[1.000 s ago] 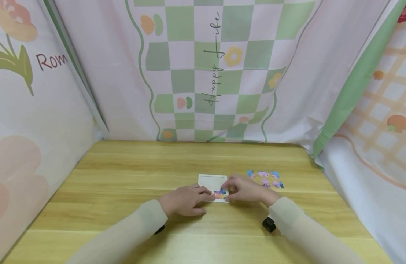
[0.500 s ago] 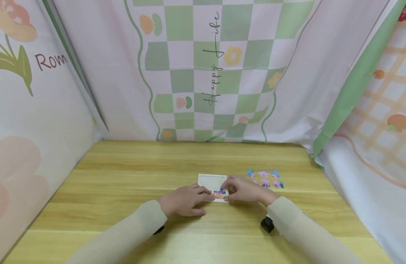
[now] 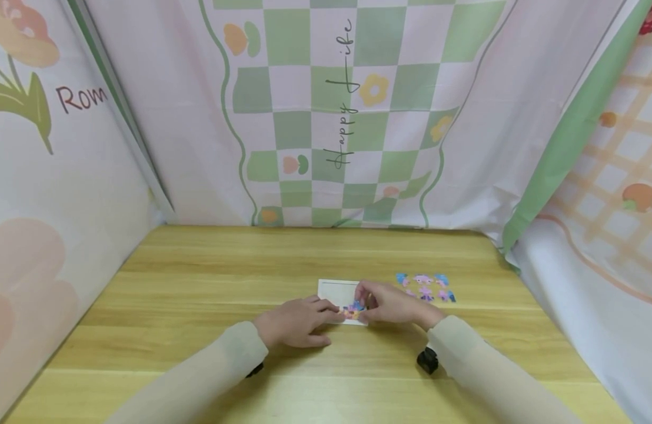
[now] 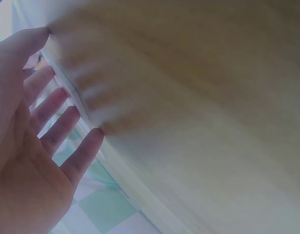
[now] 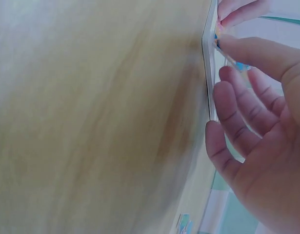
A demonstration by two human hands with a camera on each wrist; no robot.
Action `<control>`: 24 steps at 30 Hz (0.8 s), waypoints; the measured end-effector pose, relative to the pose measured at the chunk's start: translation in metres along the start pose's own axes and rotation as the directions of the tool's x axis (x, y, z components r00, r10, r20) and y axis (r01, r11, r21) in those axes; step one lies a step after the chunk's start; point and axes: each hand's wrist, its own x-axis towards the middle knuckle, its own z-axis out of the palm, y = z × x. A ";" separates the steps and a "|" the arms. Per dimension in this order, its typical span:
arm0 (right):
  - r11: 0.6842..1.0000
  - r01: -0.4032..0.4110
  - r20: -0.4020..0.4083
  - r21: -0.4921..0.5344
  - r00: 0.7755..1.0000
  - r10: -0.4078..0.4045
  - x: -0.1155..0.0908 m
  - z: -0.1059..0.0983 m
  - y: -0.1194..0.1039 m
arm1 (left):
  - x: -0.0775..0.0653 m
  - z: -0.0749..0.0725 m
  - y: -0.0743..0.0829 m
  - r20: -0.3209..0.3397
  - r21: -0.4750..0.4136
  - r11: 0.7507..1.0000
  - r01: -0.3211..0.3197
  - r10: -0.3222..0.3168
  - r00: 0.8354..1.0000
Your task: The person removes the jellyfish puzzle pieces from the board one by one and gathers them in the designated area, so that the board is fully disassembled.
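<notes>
A white puzzle tray [image 3: 336, 290] lies on the wooden table between both hands, with colourful jigsaw pieces [image 3: 349, 315] along its near edge. My left hand [image 3: 296, 322] rests at the tray's lower left corner, its fingers extended and slightly spread; in the left wrist view the fingertips touch down by the tray edge. From the right, my right hand [image 3: 397, 303] pinches a jigsaw piece [image 5: 242, 66] between thumb and fingers. That piece is tilted over the tray in the right wrist view, its thin edge showing and much of it hidden by the thumb.
Several loose pink, purple and blue jigsaw pieces [image 3: 425, 291] lie on the table [image 3: 241, 259] to the right of the tray, beyond the right hand. Patterned curtains [image 3: 283, 135] enclose the table at the back and both sides.
The right fingers have shifted slightly left over the tray, and the pieces under them now show more blue and purple at the right. My left hand stays in place.
</notes>
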 end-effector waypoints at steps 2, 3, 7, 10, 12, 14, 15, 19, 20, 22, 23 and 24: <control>1.000 0.006 -0.013 -0.010 1.000 -0.007 0.000 0.001 -0.001 | 0.000 0.000 0.000 0.002 0.001 1.000 -0.001 0.001 1.000; 1.000 0.009 -0.016 -0.014 1.000 -0.009 0.000 0.001 -0.002 | 0.000 0.000 0.000 0.005 0.001 1.000 0.001 -0.001 1.000; 1.000 0.018 -0.019 -0.019 1.000 -0.019 0.000 0.001 -0.003 | 0.000 0.001 0.001 0.013 -0.001 1.000 0.013 -0.013 1.000; 1.000 0.020 -0.020 -0.024 1.000 -0.021 -0.001 -0.001 -0.003 | 0.000 0.001 0.001 0.019 -0.018 0.999 0.027 -0.027 0.999; 1.000 0.021 -0.015 -0.017 1.000 -0.021 -0.003 -0.004 -0.001 | 0.000 0.001 0.001 0.025 -0.026 0.999 0.035 -0.035 0.999; 1.000 0.021 -0.007 -0.001 1.000 -0.021 -0.005 -0.007 0.003 | 0.000 0.001 0.001 0.026 -0.029 0.999 0.035 -0.034 0.999; 1.000 0.023 0.000 0.013 1.000 -0.023 -0.006 -0.008 0.004 | 0.001 0.001 0.001 0.027 -0.028 0.999 0.033 -0.033 0.999; 0.999 0.005 0.010 0.036 1.000 -0.005 -0.015 -0.017 0.012 | 0.000 0.001 0.000 0.019 -0.027 0.999 0.017 -0.017 1.000; 1.000 -0.004 0.007 0.029 1.000 0.004 -0.018 -0.019 0.014 | 0.000 0.001 0.000 0.016 -0.027 1.000 0.014 -0.014 1.000; 1.000 -0.026 -0.003 0.006 1.000 0.026 -0.025 -0.023 0.018 | 0.000 0.001 0.000 0.014 -0.025 1.000 0.009 -0.008 1.000; 0.999 -0.035 -0.010 -0.010 0.999 0.035 -0.028 -0.026 0.020 | 0.000 0.002 0.000 0.011 -0.023 1.000 0.004 -0.004 1.000; 0.999 -0.042 -0.017 -0.026 0.999 0.041 -0.032 -0.028 0.023 | 0.000 0.002 0.000 0.008 -0.022 1.000 0.000 0.000 1.000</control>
